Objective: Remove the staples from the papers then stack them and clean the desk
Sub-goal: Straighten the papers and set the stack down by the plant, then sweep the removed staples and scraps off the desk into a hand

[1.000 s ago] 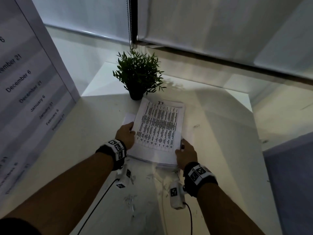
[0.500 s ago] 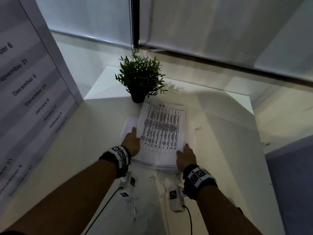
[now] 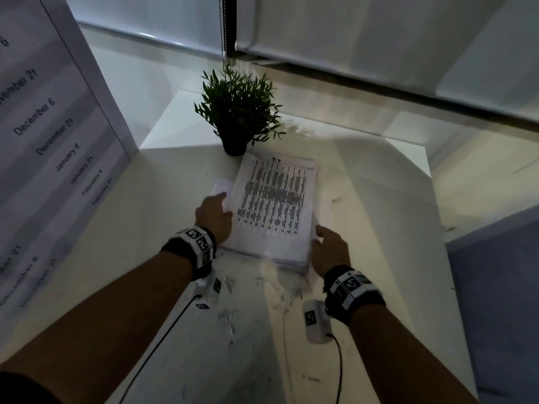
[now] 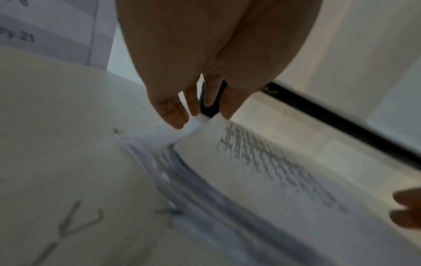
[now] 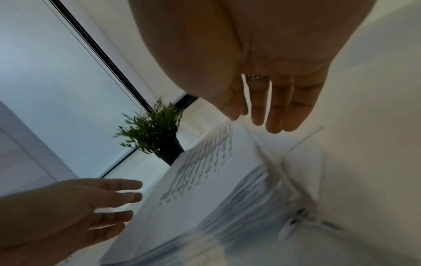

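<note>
- The stack of papers point(image 3: 274, 211) lies toward the far edge of the desk point(image 3: 379, 228), its far end just beside the potted plant point(image 3: 237, 112).
- My left hand point(image 3: 214, 215) sits at the stack's left edge, fingers straight and slightly spread; the fingertips point(image 4: 175, 117) reach a loose sheet point(image 3: 223, 185) that juts out to the left (whether they press it, I cannot tell).
- My right hand point(image 3: 329, 249) is at the stack's near right corner, fingers point(image 5: 275, 115) straight and relaxed, holding nothing.
- Pulled staples point(image 3: 229, 319) lie scattered along the near side of the desk between my forearms.
- Right of the stack the desk runs bare to its right edge.
- A board with printed dates point(image 3: 43, 126) stands along the desk's left edge.
</note>
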The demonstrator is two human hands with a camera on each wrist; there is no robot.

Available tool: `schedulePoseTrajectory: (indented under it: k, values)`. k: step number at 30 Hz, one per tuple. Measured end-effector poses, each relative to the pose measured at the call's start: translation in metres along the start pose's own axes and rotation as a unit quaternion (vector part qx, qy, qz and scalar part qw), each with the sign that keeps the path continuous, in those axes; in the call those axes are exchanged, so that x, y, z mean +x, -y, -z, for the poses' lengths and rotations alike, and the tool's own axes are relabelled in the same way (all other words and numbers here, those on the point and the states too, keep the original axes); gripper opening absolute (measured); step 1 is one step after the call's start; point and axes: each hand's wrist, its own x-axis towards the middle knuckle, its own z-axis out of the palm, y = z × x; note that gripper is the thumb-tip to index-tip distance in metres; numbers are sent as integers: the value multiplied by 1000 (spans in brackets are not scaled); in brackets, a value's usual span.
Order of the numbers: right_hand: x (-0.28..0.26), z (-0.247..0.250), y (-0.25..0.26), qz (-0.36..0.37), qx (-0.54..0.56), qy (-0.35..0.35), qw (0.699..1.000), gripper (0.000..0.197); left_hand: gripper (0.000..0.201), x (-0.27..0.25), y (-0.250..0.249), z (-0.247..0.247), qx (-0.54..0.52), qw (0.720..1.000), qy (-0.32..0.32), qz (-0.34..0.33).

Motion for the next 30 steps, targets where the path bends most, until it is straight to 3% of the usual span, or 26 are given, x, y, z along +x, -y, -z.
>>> schedulePoseTrajectory:
  k: [3, 6, 8, 11, 13, 19, 21, 23, 25, 28, 30]
  values:
    - [-22, 28, -28, 39, -9, -16, 999, 34, 31, -17, 17, 36, -36, 998, -36, -32]
    - [-52, 37, -55, 70, -42, -22, 996, 32, 30, -43, 58, 69, 6, 998, -52, -25]
    - [-66, 23, -64, 104, -81, 12, 991, 36, 32, -62, 84, 68, 43, 997, -55, 14]
    - [-77, -17, -61, 111, -149, 109, 977, 55, 54, -84, 100, 36, 151, 985, 64, 45]
    - [-80, -42, -57, 109, -203, 126, 965, 70, 60, -95, 93, 10, 247, 960, 133, 25]
    - [-122, -66, -43, 173, -246, 201, 932, 56, 53, -146, 64, -30, 289, 918, 241, -121]
    - [-130, -62, -42, 204, -231, 190, 932, 51, 52, -148, 67, -30, 233, 935, 216, -159]
    - [-125, -57, -37, 208, -180, 137, 952, 47, 55, -143, 63, -32, 174, 954, 155, -190]
    - [-110, -61, -31, 201, -153, 86, 964, 46, 61, -134, 50, -40, 195, 952, 134, -194]
    - [-96, -79, -19, 263, -178, 110, 942, 51, 74, -135, 27, -62, 270, 931, 173, -175]
    - [-104, -83, -11, 270, -198, 160, 928, 52, 69, -141, 24, -67, 271, 921, 206, -189]
